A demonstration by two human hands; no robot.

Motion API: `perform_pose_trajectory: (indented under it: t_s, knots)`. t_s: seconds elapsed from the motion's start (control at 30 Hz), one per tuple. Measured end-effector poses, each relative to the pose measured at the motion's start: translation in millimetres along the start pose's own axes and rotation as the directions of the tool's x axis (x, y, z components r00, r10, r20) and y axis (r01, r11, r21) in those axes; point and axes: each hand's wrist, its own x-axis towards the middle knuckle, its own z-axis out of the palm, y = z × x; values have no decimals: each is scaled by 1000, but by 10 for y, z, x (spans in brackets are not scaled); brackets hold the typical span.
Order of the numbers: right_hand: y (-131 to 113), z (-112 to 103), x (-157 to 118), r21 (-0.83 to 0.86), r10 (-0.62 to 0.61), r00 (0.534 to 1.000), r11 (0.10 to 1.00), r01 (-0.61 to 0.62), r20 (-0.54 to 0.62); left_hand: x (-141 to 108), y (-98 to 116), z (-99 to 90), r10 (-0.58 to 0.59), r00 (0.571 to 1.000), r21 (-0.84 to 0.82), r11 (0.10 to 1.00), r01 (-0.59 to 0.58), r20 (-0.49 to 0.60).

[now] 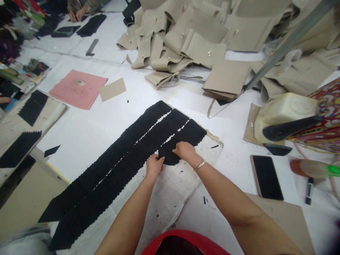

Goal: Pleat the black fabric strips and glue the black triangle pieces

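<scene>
Three rows of overlapping black pieces [119, 156] with notched edges lie on a pale cloth-covered board [186, 180]. The right-hand row is shorter than the other two. At its near end sits a black piece [168, 156], pinched between my two hands. My left hand [154, 165] has thumb and fingers closed at its left edge. Opposite it, my right hand [185, 151], with a bracelet at the wrist, is closed at its right edge. Some of the fingertips are hidden under the piece.
Beige pieces with metal fittings [186, 35] are heaped at the back. On the right are a phone [267, 177], a pale container [287, 113] and a green-capped bottle [313, 168]. A pink sheet [79, 88] lies left. A co-worker's hands [78, 14] show at the top left.
</scene>
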Motion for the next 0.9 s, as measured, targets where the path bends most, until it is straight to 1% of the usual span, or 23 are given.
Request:
perform_pose_trajectory:
  t_s: [0.27,0.4,0.63,0.73,0.9]
  knots:
    - [10,19,13,2,-10,1000,1000,10,-11,10,-33,1,22,1000,21,1000,-22,-4]
    - [0,17,2,-11,-10,1000,1000,10,-20,23,-37,0,19,1000,23,1000,-19,-3]
    - [-10,-2,5,-13,-11,1000,1000,11,-4,34,-56,-7,4,1000,17,1000,-4,5]
    - [-9,-4,13,-24,-13,1000,1000,13,-9,28,-52,-11,20,1000,42,999,-20,-1]
    - [-18,-2,4,-34,-2,1000,999,1,-11,-4,-17,-20,20,1000,26,999,-20,-5]
